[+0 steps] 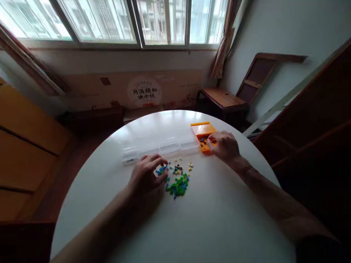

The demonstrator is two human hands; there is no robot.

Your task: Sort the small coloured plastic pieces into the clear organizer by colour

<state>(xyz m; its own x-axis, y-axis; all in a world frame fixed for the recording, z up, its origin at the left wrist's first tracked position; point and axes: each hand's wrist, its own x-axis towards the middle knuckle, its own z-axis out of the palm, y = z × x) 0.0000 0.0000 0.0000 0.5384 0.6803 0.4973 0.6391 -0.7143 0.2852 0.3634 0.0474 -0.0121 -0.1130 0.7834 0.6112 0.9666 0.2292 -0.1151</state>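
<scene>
Small building bricks lie loose on the white round table (pixel 214 219). A green pile (pixel 178 185) mixed with blue sits nearest me, and a small brown and cream cluster (pixel 177 170) lies just beyond it. My left hand (pixel 148 171) rests beside some blue bricks (pixel 161 170), its thumb and index finger apart in a curve around them. Over the orange box (pixel 204 149), my right hand (pixel 226 145) reaches in with fingertips drawn together. Whatever they pinch is hidden. A few dark and blue pieces (pixel 203 140) show inside that box.
A clear plastic compartment tray (pixel 170 147) stretches leftward from the orange box, behind the bricks. Several pale yellow bricks (pixel 190 166) lie apart on the right. Beyond the table stand a wooden chair (pixel 225 98) and a wall under windows (pixel 164 22).
</scene>
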